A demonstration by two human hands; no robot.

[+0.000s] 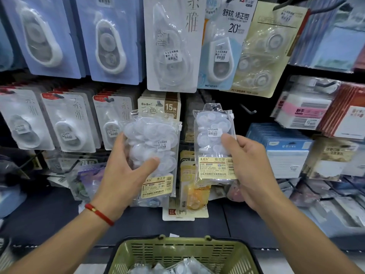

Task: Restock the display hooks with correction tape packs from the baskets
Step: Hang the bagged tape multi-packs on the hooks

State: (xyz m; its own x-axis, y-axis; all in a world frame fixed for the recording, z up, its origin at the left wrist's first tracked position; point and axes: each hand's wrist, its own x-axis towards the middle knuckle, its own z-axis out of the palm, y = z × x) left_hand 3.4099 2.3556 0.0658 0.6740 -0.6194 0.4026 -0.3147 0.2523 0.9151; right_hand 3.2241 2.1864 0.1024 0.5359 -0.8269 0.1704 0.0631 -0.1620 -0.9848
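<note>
My left hand (pixel 126 169) grips a small stack of clear correction tape bags (pixel 156 135) with yellow labels, thumb across the front. My right hand (pixel 246 165) pinches a single bag of the same kind (pixel 211 131), held upright by its right edge in front of the display. A bare black hook (pixel 249 110) sticks out just right of that bag's top. Below, a green basket (pixel 142 252) holds more clear bags (pixel 187 267).
Carded correction tapes hang in rows above and to the left (pixel 110 40). Beige 15M packs (pixel 167 107) hang behind the held bags. Sticky notes and boxed stationery (pixel 304 113) fill the shelves at right. A dark shelf ledge (pixel 217 224) runs under the hooks.
</note>
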